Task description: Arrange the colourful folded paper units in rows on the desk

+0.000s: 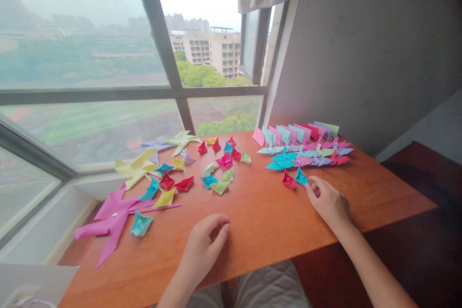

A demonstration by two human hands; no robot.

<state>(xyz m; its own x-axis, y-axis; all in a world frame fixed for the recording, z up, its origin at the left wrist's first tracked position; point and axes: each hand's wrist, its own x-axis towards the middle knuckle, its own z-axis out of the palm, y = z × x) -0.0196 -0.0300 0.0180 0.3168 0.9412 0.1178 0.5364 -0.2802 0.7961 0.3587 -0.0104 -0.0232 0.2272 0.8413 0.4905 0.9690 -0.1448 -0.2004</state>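
Observation:
My right hand (327, 200) rests on the wooden table (267, 221), fingers curled, its fingertips touching a small blue folded paper piece (301, 177) beside a red one (288, 180). My left hand (206, 243) lies near the front middle of the table with fingers loosely curled inward, nothing visible in it. Behind the right hand lie rows of folded paper shapes (306, 151) in pink, blue and purple.
Several small origami pieces (216, 173) are scattered across the middle and left. A large pink paper pinwheel (113, 219), a yellow one (137, 167) and a green one (182, 140) lie by the window (90, 57). A grey wall stands to the right.

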